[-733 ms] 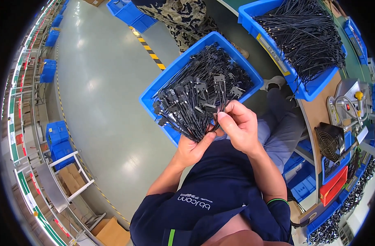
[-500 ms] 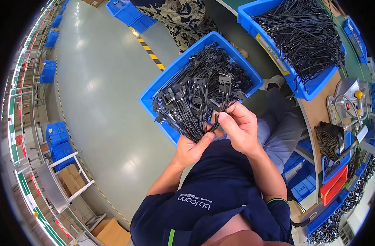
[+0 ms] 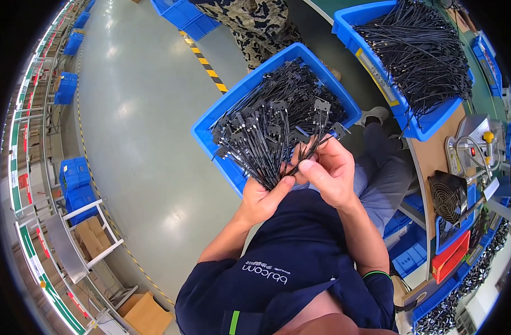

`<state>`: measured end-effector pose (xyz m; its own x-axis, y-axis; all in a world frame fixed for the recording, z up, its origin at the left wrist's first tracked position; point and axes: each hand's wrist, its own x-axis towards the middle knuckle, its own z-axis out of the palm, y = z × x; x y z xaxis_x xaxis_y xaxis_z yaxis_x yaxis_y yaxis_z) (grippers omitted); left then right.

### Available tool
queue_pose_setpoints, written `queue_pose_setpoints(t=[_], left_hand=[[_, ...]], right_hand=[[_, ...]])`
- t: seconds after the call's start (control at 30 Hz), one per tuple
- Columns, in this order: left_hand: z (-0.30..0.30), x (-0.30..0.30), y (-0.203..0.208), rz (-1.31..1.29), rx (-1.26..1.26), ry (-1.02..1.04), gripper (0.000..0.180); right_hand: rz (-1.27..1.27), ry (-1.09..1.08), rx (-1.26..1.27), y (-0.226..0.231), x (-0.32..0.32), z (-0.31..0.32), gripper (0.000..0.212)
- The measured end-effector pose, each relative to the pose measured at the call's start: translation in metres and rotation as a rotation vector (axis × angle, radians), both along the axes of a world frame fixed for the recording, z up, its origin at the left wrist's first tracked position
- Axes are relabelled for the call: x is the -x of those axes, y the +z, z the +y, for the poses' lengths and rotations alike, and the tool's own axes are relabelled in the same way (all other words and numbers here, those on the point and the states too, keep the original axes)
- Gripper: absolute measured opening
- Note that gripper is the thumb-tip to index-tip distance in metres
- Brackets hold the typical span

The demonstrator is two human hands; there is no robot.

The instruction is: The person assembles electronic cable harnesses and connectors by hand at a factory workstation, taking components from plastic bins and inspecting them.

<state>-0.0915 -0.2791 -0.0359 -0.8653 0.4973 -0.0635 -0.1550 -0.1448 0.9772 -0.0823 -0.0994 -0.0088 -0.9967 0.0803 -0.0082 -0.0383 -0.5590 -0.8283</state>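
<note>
A thick fan of black wired switches [image 3: 261, 142], each a small flat housing on thin black leads, is gathered at its lower end in my left hand [image 3: 262, 202]. My right hand [image 3: 334, 174] pinches the leads of a few more of them, its thumb and forefinger close to the bundle. One switch housing [image 3: 322, 105] stands up above the right fingers. Beneath both hands, a blue bin [image 3: 210, 120] holds a heap of the same black switches [image 3: 300, 84]. Where the two hands meet, the leads overlap, and I cannot tell which belong to which hand.
To the right, a bench carries another blue bin [image 3: 397, 106] piled with black cables, a black fan [image 3: 448, 195] and a red tray [image 3: 452, 255]. A person in camouflage trousers [image 3: 261, 25] stands beyond my bin. A conveyor line [image 3: 26, 184] runs along the left.
The bundle in my left hand stays gathered. My right hand has shifted slightly right and down, and the switch above its fingers now stands farther from the bundle.
</note>
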Motion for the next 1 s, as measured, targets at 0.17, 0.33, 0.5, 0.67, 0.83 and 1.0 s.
queue_pose_setpoints(t=[0.17, 0.33, 0.5, 0.67, 0.83, 1.0], left_hand=[[-0.012, 0.0, -0.004, -0.051, 0.146, -0.007, 0.024], [-0.021, 0.028, 0.015, 0.063, 0.018, 0.209, 0.021], [-0.088, 0.049, 0.028, 0.163, 0.089, 0.573, 0.018], [-0.099, 0.05, 0.034, 0.22, 0.006, 0.631, 0.02], [-0.084, 0.04, 0.023, 0.133, 0.048, 0.447, 0.022], [-0.067, 0.032, 0.016, 0.037, 0.063, 0.319, 0.021]], right_hand=[[-0.108, 0.028, -0.115, -0.004, 0.001, -0.001, 0.01], [-0.157, -0.109, -0.077, -0.009, 0.009, 0.006, 0.013], [-0.279, -0.23, 0.114, -0.012, 0.033, 0.012, 0.015], [-0.492, -0.151, 0.064, -0.065, 0.063, 0.018, 0.021], [-0.659, -0.128, -0.244, -0.119, 0.071, 0.032, 0.025], [-0.547, -0.132, -0.916, -0.119, 0.073, 0.037, 0.037]])
